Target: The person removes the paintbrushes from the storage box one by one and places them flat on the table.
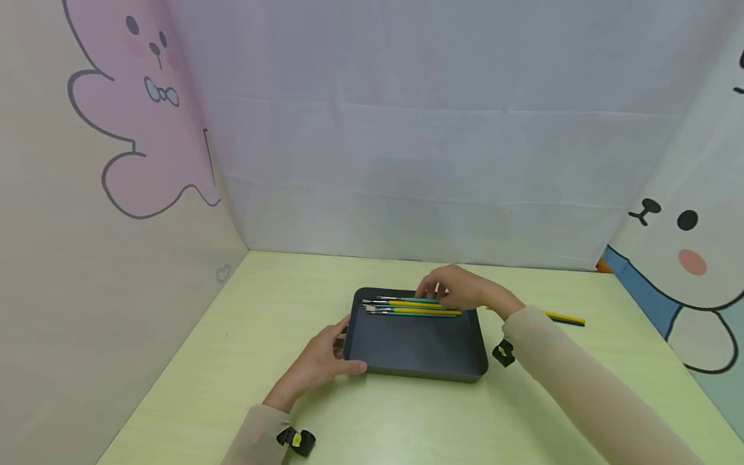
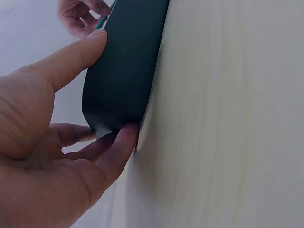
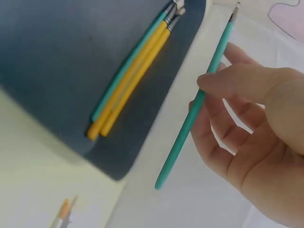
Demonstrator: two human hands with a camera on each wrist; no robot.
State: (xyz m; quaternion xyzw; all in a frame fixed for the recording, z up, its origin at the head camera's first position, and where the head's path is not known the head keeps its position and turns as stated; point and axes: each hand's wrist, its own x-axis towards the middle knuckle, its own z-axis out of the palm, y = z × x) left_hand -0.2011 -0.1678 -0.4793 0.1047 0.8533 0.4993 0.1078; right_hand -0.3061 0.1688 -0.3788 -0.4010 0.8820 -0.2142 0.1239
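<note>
A dark grey rectangular tray (image 1: 418,345) lies on the table. At its near left corner my left hand (image 1: 320,358) grips the wall, thumb on the rim and fingers around the side, as the left wrist view shows. Over the tray's far right part, my right hand (image 1: 462,289) pinches a green paintbrush (image 3: 176,142) between thumb and fingers, its bristles pointing left in the head view. Below that brush, yellow paintbrushes (image 3: 142,80) and a green one (image 3: 130,61) lie side by side along the tray's far side, bristle ends to the left.
Right of the tray, a yellow paintbrush (image 1: 566,316) and a dark-handled one lie on the pale table (image 1: 401,420), partly behind the right forearm. A white curtain (image 1: 430,161) stands along the back, with cartoon-printed panels on both sides.
</note>
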